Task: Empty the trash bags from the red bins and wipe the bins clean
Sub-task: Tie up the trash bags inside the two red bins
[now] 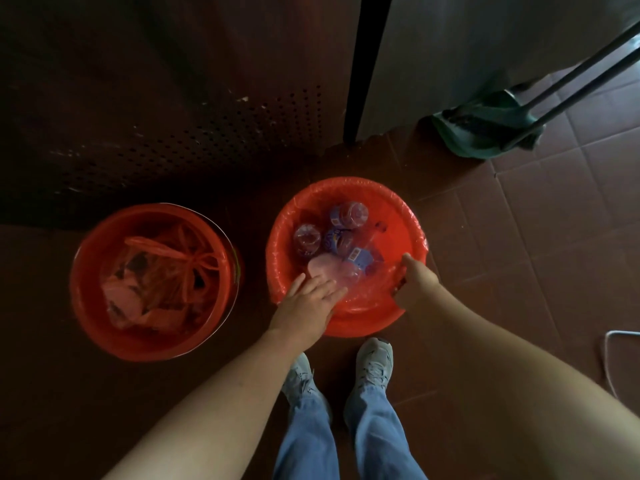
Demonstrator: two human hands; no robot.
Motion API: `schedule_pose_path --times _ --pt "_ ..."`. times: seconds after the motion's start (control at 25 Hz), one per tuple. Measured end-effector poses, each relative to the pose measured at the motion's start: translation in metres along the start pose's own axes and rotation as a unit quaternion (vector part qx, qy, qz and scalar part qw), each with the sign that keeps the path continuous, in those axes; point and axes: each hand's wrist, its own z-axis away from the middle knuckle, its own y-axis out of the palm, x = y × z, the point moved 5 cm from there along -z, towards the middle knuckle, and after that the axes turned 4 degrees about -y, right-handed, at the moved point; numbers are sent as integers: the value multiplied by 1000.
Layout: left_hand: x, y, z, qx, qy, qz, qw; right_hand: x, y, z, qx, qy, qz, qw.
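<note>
Tiled floor point(519, 237), two red bins side by side. Left bin point(90, 306) holds a tied bag point(166, 278). Right bin point(360, 323) has a liner bag point(398, 230) with bottles point(339, 237) inside. Left hand point(304, 306) lies flat on the near rim, fingers straight. Right hand point(415, 282) has its fingers curled, gripping the liner bag edge.

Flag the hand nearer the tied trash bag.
Left. Left hand rests on the lined bin's rim, right of the tied trash bag; right hand grips the liner farther right.
</note>
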Motion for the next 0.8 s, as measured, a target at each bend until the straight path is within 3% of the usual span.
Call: schedule_pose_path --times 0.12,0.16,0.24,0.32,0.4,0.52,0.6,0.64,0.72,0.8 --pt "4 -3 4 -13 -12 -6 1000 16 1 1 -18 -90 101 991" --pt "6 -4 7 -12 -23 -9 1000 24 4 4 -24 -168 171 971" --pt "12 -9 11 -4 -45 -15 999 33 17 22 -1 -317 312 896" --pt "18 -14 16 -1 -61 -24 998 27 33 42 45 -383 372 844" --pt "25 -20 17 2 -66 -33 997 6 51 51 106 -398 450 792" --pt "38 -24 19 11 -84 -31 996 -35 66 52 170 -344 669 637" --pt "46 -24 20 16 -104 -28 994 -46 63 45 168 -312 745 566" --pt "50 -23 21 12 -115 -26 993 -44 60 43 155 -308 747 569" --pt "58 -23 20 -5 -131 -25 991 -30 53 41 112 -318 697 632" --pt "69 -19 18 -27 -143 -25 989 -11 50 36 46 -361 651 666"
